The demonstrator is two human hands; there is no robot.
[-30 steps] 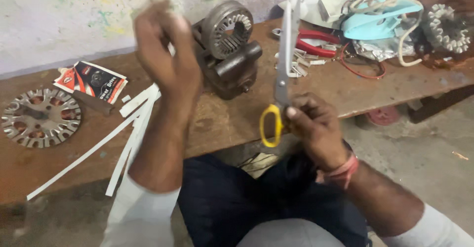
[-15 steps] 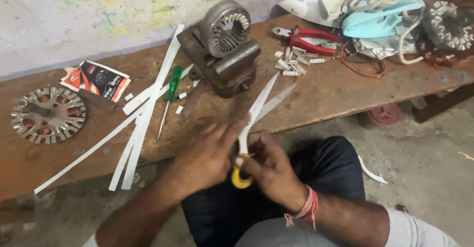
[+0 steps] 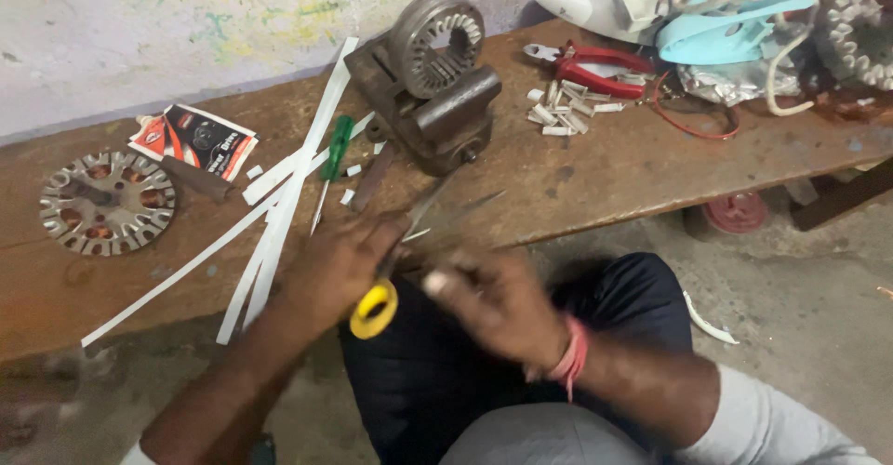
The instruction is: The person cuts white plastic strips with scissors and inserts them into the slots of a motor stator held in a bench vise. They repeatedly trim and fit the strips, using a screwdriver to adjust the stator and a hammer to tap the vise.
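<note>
The scissors (image 3: 395, 270) with the yellow handle sit low in the middle, just in front of the wooden bench (image 3: 595, 172), and their long blades point up and to the right toward the grey metal vise (image 3: 433, 84). The left hand (image 3: 339, 260) has its fingers wrapped around the scissors, and the right hand (image 3: 498, 302) is right beside it on the right, too blurry to tell how its fingers sit. White paper strips (image 3: 279, 205) and a green screwdriver (image 3: 333, 153) lie just past the left hand, and red pliers (image 3: 595, 60) lie far off to the right.

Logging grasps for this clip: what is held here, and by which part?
Yellow-handled scissors, gripped at the handle end between the left hand and right hand; motion blur hides which fingers sit in the loops.
</note>
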